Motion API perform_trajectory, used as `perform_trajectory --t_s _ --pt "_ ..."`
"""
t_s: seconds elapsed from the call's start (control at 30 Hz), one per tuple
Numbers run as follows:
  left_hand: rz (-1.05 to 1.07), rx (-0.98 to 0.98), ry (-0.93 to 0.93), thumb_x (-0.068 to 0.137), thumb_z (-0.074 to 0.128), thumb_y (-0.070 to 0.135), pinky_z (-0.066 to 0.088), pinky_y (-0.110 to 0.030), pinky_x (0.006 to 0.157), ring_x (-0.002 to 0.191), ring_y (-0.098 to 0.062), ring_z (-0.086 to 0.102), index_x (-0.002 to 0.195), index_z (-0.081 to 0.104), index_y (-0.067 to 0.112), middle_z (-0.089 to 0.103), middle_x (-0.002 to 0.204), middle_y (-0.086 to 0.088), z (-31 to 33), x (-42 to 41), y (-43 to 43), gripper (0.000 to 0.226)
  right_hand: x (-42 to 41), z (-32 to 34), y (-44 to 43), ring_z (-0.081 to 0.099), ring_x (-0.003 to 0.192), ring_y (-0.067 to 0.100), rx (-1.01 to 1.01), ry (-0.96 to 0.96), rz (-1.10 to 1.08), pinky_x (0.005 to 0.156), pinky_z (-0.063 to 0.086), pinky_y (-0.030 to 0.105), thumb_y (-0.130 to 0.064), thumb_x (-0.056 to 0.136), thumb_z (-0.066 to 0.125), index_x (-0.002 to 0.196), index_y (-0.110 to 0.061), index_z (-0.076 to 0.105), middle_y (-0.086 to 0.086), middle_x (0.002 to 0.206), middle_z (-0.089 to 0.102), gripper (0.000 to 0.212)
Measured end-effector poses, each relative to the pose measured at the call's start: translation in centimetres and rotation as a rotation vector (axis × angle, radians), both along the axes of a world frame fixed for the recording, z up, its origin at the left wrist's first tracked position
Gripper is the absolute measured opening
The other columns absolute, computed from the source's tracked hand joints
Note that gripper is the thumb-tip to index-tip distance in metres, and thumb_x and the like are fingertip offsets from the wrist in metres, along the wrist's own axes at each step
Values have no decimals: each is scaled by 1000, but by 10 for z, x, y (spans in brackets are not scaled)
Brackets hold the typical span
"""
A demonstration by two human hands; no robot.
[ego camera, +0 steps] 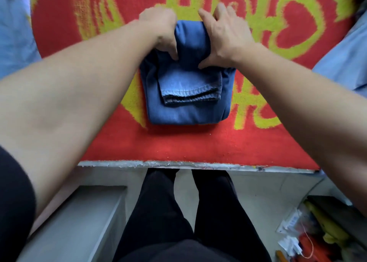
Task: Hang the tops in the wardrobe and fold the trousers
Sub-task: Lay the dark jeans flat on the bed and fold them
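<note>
A pair of blue denim trousers [186,100] lies folded into a compact bundle on a red and yellow blanket [198,146]. The hemmed leg ends lie on top, facing me. My left hand [160,33] grips the far left part of the bundle, fingers curled into the fold. My right hand [226,37] grips the far right part, thumb pressed on the denim and fingers curled over the far edge.
Light blue cloth [14,33] lies at the left edge of the blanket and more light blue cloth [345,63] at the right. Below the bed edge stand my legs in black trousers [178,212], a grey box [79,222] and floor clutter [309,238].
</note>
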State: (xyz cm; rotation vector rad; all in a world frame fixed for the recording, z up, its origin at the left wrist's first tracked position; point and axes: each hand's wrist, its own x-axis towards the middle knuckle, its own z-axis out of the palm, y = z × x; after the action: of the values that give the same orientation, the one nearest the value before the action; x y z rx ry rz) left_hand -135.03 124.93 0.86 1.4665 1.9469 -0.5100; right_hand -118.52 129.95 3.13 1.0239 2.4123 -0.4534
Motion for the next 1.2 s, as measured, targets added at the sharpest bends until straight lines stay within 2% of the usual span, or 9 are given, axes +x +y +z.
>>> perform_trajectory --t_s 0.1,0.23,0.3,0.37,0.47,0.57,0.67,0.9,1.2 --pt "-34 220 51 61 84 44 47 -42 73 93 -39 57 82 62 10 60 88 -18 9 9 -37 45 9 20 -3 36 131 43 -154 -38 -98 106 39 50 -75 48 82 157 -18 12 24 142 35 141" --pt "-37 480 72 67 68 16 35 -44 75 100 -38 48 90 59 6 53 101 -17 16 28 -100 26 4 48 -26 39 129 42 -112 -187 -36 102 41 52 -74 41 84 153 -21 26 23 138 39 137" --pt "-15 514 68 63 70 17 33 -44 79 103 -38 47 92 58 7 52 107 -17 20 38 -127 32 5 54 -54 32 134 39 -38 -247 52 102 39 53 -67 44 87 148 -20 34 21 144 31 126" --pt "-15 451 13 63 73 22 32 -45 99 124 -37 40 107 58 9 47 130 -17 23 45 -146 49 11 54 -78 33 137 35 -14 -224 96 99 44 50 -55 54 89 141 -19 41 17 148 30 105" --pt "50 305 -68 70 72 20 20 -50 116 140 -30 33 126 51 15 46 143 -10 35 52 -162 61 26 61 -99 53 117 35 -32 -93 4 80 49 42 -29 72 78 132 -20 49 10 127 52 67" --pt "116 336 -39 69 64 12 41 -41 92 107 -33 59 118 53 20 66 107 -7 71 58 -168 50 40 89 -120 60 103 34 5 -39 -45 75 50 39 -25 72 72 125 -22 54 6 112 59 55" --pt "31 413 5 67 63 16 39 -35 69 87 -34 64 108 54 20 66 91 -5 122 65 -182 42 54 130 -138 63 97 31 60 -20 -50 69 48 37 -26 72 69 121 -24 56 3 105 61 51" --pt "30 745 104 62 69 25 48 -36 73 84 -32 65 126 58 23 70 92 -3 255 66 -197 64 71 258 -145 60 106 28 314 171 -32 67 40 34 -38 71 67 151 -31 27 0 117 60 90" --pt "166 970 339 58 75 25 55 -39 61 85 -34 66 117 67 18 72 96 -7 406 109 -245 59 97 390 -154 57 113 24 507 496 216 79 52 38 -42 77 66 144 -33 38 -4 127 57 73"
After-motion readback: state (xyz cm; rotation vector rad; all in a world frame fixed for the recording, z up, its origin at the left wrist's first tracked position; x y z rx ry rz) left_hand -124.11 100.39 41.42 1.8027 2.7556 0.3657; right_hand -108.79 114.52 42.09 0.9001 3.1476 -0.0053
